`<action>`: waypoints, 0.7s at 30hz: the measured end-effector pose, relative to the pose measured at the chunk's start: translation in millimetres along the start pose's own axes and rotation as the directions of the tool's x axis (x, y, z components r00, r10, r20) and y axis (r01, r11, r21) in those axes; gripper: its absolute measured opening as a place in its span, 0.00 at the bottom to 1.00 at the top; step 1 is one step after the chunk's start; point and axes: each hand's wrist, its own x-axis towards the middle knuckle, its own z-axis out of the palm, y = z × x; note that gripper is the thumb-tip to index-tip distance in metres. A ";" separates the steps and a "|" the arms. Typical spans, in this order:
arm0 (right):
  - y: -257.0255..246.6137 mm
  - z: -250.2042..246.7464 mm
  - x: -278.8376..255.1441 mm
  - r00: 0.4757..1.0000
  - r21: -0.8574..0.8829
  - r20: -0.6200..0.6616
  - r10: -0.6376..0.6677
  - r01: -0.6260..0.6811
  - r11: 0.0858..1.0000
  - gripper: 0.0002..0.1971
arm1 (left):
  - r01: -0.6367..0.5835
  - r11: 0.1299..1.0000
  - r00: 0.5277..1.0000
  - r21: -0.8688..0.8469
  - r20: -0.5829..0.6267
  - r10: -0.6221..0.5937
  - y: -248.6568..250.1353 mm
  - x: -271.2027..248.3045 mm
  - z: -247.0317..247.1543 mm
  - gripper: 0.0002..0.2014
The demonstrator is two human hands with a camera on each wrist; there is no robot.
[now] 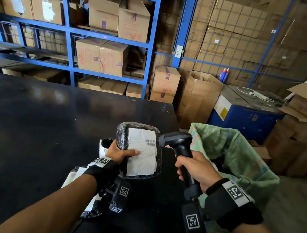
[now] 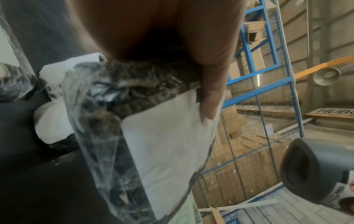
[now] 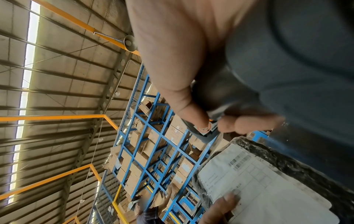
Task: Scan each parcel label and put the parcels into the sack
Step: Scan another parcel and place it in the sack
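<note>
My left hand (image 1: 118, 151) grips a dark parcel (image 1: 123, 135) wrapped in clear plastic, thumb pressed on its white label (image 1: 141, 152), and holds it up above the black table (image 1: 28, 128). My right hand (image 1: 194, 168) grips the handle of a black barcode scanner (image 1: 178, 141), whose head points at the label from the right. In the left wrist view the parcel (image 2: 107, 94) and label (image 2: 168, 148) fill the middle, with the scanner head (image 2: 314, 172) at lower right. The right wrist view shows the label (image 3: 254, 186) with its barcodes. The green sack (image 1: 241, 158) stands open at the right of the table.
More wrapped parcels (image 1: 105, 145) lie on the table behind and under my left wrist, also seen as parcels (image 2: 53, 106) in the left wrist view. Blue shelving (image 1: 70, 29) with cardboard boxes stands behind the table. A blue machine (image 1: 247, 117) and stacked cartons sit beyond the sack.
</note>
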 end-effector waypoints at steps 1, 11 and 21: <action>4.9 -1.7 2.3 1.000 -0.004 -0.011 0.008 -0.008 1.000 0.07 | -0.002 1.000 1.000 -0.003 -0.015 0.002 -0.9 0.1 -0.6 0.18; 164.7 -17.7 38.5 0.906 -0.160 -0.235 0.352 -0.393 0.905 0.13 | 0.077 0.997 0.996 0.006 -0.051 -0.077 -21.1 -21.9 -36.9 0.21; 240.2 1.3 47.0 0.871 -0.246 -0.174 0.460 -0.491 0.836 0.07 | 0.127 0.992 0.992 0.020 -0.026 -0.126 -35.0 -37.4 -58.2 0.16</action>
